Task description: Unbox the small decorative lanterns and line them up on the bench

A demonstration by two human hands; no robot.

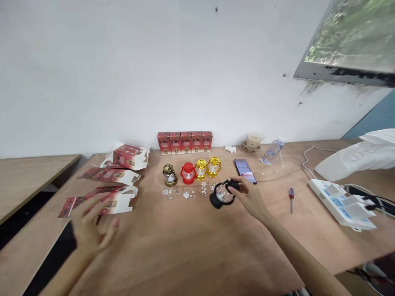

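My right hand (247, 196) grips a small black lantern (218, 200) by its top and holds it tilted over the table, its base toward the lower left. My left hand (91, 230) is spread with nothing in it, in front of the flattened red boxes (119, 197) on the left; it is a little blurred. Behind the black lantern stand a bronze lantern (170, 176), a red lantern (188, 173) and two gold lanterns (213, 167) in a row. Small metal and white parts (186, 194) lie in groups before them.
Several upright red boxes (186, 143) line the wall. A phone (245, 171), a cup (254, 140), a water bottle (273, 151) and a screwdriver (291, 199) are on the right. Beyond them lies a white power strip (342, 204) with plugs and cables. A dark gap shows beside the left table edge.
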